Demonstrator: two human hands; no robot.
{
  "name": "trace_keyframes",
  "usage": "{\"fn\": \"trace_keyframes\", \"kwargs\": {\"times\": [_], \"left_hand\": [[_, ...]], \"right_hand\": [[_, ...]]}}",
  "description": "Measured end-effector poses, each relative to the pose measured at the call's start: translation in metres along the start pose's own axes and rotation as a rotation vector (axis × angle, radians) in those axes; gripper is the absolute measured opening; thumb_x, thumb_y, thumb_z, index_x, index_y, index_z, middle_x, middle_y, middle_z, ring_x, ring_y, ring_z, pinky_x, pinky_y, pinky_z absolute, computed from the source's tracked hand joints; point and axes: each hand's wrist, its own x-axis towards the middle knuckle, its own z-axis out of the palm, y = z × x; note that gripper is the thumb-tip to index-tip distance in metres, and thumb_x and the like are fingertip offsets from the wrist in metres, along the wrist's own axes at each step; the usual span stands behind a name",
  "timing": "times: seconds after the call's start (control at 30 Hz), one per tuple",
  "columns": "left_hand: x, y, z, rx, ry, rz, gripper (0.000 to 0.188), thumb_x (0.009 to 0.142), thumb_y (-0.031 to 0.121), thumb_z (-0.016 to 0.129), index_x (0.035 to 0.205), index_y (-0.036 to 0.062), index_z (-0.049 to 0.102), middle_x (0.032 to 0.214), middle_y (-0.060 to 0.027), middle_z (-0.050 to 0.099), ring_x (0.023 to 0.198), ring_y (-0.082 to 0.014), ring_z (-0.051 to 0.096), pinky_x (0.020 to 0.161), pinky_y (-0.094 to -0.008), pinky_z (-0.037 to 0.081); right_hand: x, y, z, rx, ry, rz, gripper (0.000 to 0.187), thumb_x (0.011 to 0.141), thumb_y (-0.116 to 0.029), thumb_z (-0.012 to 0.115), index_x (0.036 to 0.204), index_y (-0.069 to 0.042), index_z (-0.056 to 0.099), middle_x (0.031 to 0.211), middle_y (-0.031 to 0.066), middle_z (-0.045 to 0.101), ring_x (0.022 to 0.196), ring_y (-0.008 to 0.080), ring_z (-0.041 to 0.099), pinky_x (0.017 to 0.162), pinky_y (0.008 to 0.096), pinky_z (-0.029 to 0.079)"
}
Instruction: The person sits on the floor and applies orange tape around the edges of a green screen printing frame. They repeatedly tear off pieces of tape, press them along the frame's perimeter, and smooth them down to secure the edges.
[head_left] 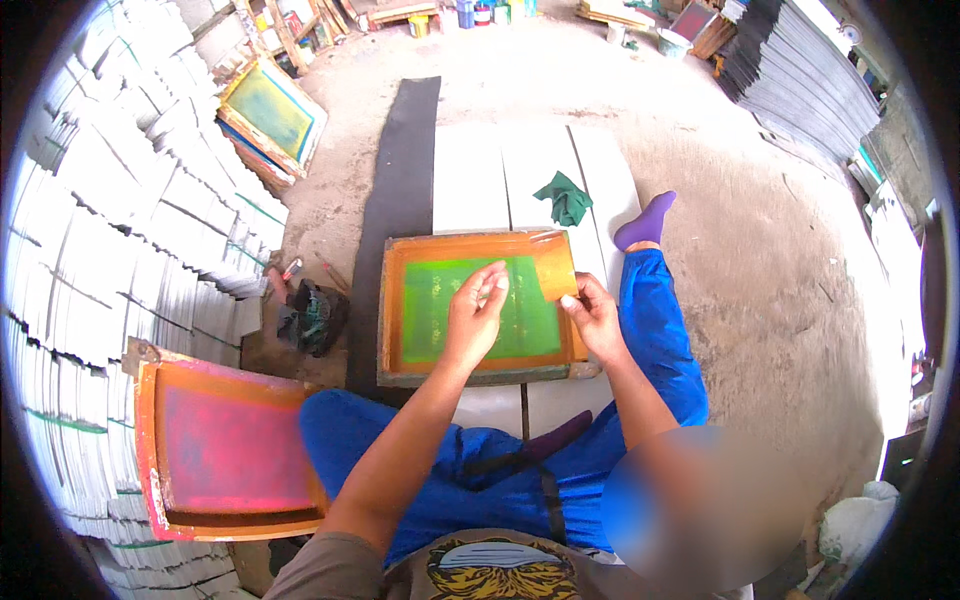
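Note:
A wooden screen-printing frame (382,310) with a bright green mesh and orange inner borders lies flat in front of me. My left hand (472,318) is over the green mesh with thumb and fingers pinched together; whatever is between the fingertips is too small to make out. At the frame's right side, my right hand (596,322) pinches the lower corner of a yellow-orange, tape-like strip (555,272). That strip runs along the right part of the mesh, up toward the frame's far edge. I cannot tell how much of it is stuck down.
White boards (470,180) lie under the frame, with a crumpled green cloth (567,199) on them. A pink screen frame (235,445) leans at my left near tall white stacks (80,260). A black bag (314,318) and a black strip (400,170) lie left. My foot (645,222) is at right.

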Motion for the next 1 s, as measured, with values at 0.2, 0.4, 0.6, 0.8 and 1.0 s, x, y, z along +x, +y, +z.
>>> {"fn": "trace_keyframes", "kwargs": {"times": [0.2,0.4,0.6,0.8,1.0], "left_hand": [[-0.02,0.051,-0.021,-0.377,-0.161,-0.203,0.066,0.106,0.058,0.043,0.152,0.0108,0.046,0.151,-0.0131,0.05,0.13,-0.0274,0.057,0.097,-0.0472,0.054],[-0.044,0.063,-0.042,-0.325,-0.093,-0.187,0.059,0.104,0.048,0.054,0.148,0.0098,0.05,0.145,-0.0124,0.054,0.126,-0.025,0.059,0.091,-0.0424,0.057],[-0.063,0.073,-0.044,-0.176,0.04,-0.056,0.051,0.105,0.039,0.057,0.146,0.0086,0.053,0.14,-0.011,0.057,0.121,-0.0187,0.059,0.091,-0.0387,0.054],[-0.064,0.062,-0.043,-0.176,0.06,0.025,0.046,0.104,0.023,0.063,0.143,0.0008,0.054,0.132,-0.012,0.063,0.115,-0.0149,0.062,0.091,-0.0291,0.052],[-0.063,0.055,-0.041,-0.167,0.067,0.063,0.045,0.104,0.02,0.063,0.14,-0.0038,0.053,0.132,-0.0148,0.064,0.12,-0.0177,0.061,0.101,-0.0311,0.048]], "right_hand": [[-0.031,-0.064,0.03,0.176,-0.257,0.02,0.017,0.098,-0.002,0.064,0.116,-0.001,0.064,0.117,0.0063,0.064,0.112,0.016,0.06,0.097,0.033,0.049],[-0.038,-0.115,0.053,-0.124,-0.213,-0.161,0.04,0.09,-0.007,0.074,0.129,-0.006,0.065,0.13,0.011,0.063,0.11,0.0202,0.06,0.092,0.0347,0.05],[-0.043,-0.134,0.083,-0.447,0.081,-0.291,0.032,0.09,-0.011,0.075,0.121,-0.005,0.07,0.106,0.0156,0.07,0.096,0.0268,0.065,0.082,0.0369,0.054],[-0.048,-0.133,0.101,-0.388,0.173,-0.213,0.024,0.089,-0.007,0.075,0.113,-0.003,0.073,0.095,0.0134,0.071,0.079,0.0233,0.067,0.067,0.034,0.055],[-0.049,-0.131,0.105,-0.287,0.231,-0.162,0.018,0.088,-0.005,0.077,0.106,-0.002,0.075,0.093,0.0129,0.074,0.076,0.0188,0.07,0.065,0.0319,0.055]]}}
